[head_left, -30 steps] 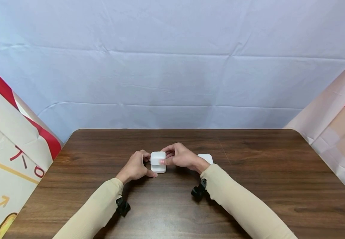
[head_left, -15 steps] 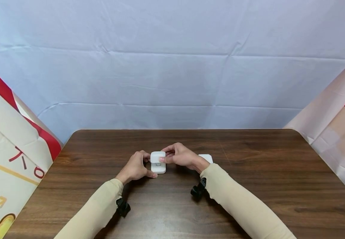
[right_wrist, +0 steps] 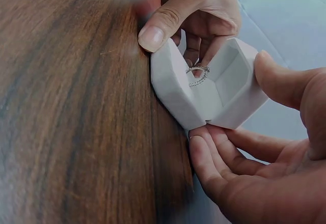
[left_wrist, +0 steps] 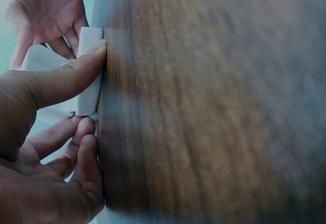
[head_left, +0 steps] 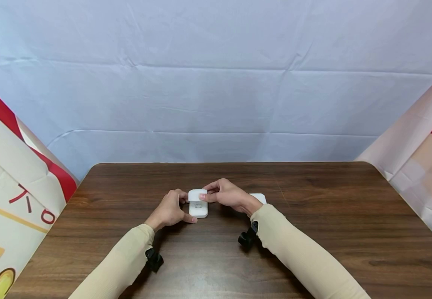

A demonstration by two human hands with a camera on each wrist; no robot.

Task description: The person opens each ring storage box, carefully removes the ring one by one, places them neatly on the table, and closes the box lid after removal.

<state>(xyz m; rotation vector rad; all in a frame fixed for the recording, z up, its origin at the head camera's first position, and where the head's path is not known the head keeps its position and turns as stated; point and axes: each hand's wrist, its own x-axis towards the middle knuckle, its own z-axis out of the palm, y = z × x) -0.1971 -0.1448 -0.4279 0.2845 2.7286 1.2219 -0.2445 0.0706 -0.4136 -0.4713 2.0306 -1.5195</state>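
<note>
Lying near the right hand (head_left: 228, 196), a white object (head_left: 259, 198) shows partly.

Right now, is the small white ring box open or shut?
Open: its lid stands angled away from the base, exposing the ring.

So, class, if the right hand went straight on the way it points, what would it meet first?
The lid of the white ring box, which the right hand is holding, comes first; beyond it, probably the left hand, though depth is hard to judge.

brn wood tbl (head_left: 332, 232), pale bkgd cloth (head_left: 216, 91), printed cloths (head_left: 6, 174) l/r
</note>
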